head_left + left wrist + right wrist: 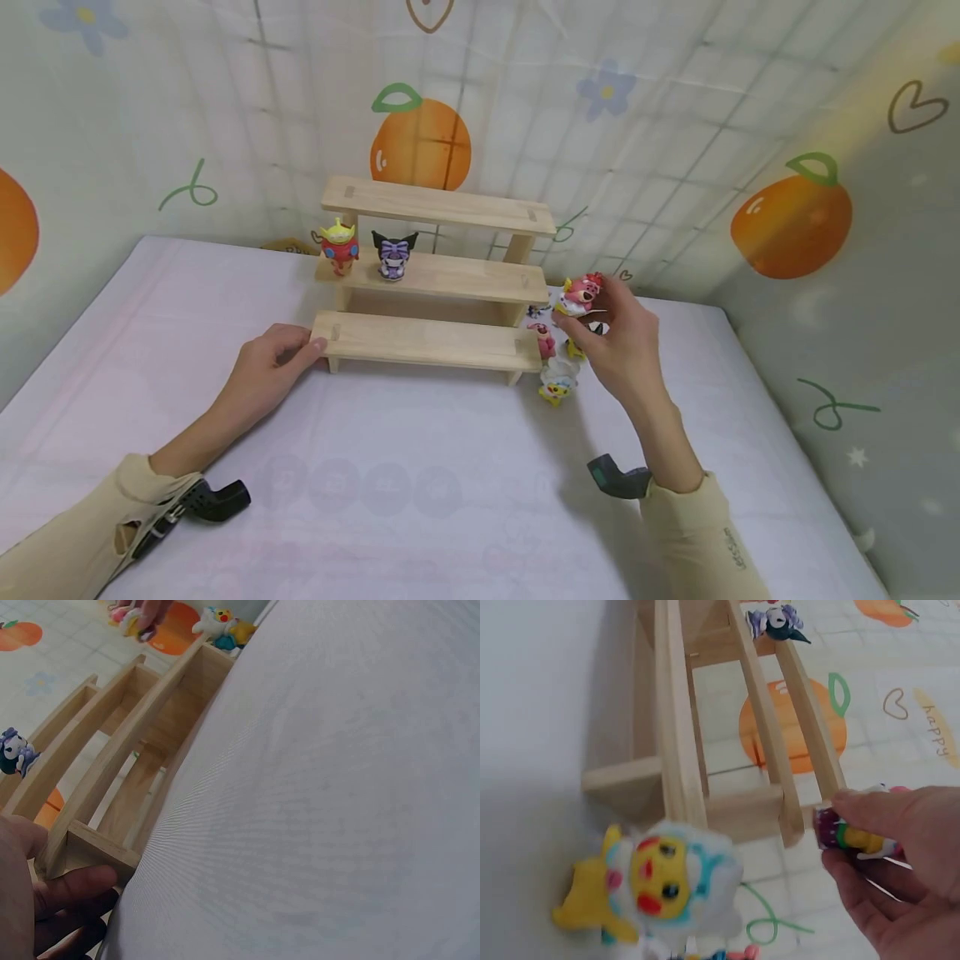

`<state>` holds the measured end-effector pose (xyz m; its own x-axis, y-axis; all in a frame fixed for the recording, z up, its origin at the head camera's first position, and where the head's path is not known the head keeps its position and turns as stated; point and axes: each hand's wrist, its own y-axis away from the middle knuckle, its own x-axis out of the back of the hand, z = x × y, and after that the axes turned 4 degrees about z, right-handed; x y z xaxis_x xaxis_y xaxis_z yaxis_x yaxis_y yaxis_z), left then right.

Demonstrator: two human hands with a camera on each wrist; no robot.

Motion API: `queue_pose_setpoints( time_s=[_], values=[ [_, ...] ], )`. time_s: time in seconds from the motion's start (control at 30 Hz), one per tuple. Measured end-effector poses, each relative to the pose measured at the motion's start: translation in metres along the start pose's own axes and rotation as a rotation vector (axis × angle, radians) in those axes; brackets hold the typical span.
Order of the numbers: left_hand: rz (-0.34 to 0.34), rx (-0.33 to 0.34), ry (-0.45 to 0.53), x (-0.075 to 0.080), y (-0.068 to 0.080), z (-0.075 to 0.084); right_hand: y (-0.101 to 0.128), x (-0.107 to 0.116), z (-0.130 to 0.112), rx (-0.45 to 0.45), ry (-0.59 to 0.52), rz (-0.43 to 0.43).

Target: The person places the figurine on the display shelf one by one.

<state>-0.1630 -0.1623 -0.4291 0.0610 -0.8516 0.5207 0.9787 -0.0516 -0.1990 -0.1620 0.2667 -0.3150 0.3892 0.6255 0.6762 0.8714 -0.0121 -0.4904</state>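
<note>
A three-tier wooden display shelf stands on the table. My left hand grips the left end of its lowest step, also seen in the left wrist view, where fingers lie against the end. Beside the shelf's right end, my right hand pinches a pink figurine, raised above other toys. In the right wrist view the held figurine's dark base points toward the shelf. On the middle step sit a red figurine with a yellow-green top and a black-and-purple figurine.
Several figurines stand by the shelf's right end, among them a yellow one in a white hood and a pink one. A white cloth covers the table. Behind hangs a curtain printed with oranges.
</note>
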Motion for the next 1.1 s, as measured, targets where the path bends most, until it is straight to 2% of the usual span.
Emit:
queue_pose_setpoints(
  time_s=[0.13, 0.23, 0.5, 0.73, 1.1],
  values=[
    [0.007, -0.005, -0.002, -0.001, 0.0, -0.003, -0.008, -0.012, -0.01, 0.034, -0.064, 0.069],
    [0.008, -0.011, 0.005, -0.002, 0.001, -0.005, -0.014, -0.022, -0.019, 0.031, -0.1, 0.078],
    [0.012, -0.018, 0.002, -0.003, 0.002, -0.006, -0.026, -0.046, -0.03, 0.044, -0.128, 0.047],
    [0.017, -0.034, 0.013, -0.002, -0.001, -0.002, -0.028, -0.053, -0.03, 0.011, -0.15, 0.01],
    [-0.004, -0.004, 0.014, 0.0, -0.001, 0.0, -0.035, -0.07, -0.038, 0.007, -0.273, 0.005]
  ],
)
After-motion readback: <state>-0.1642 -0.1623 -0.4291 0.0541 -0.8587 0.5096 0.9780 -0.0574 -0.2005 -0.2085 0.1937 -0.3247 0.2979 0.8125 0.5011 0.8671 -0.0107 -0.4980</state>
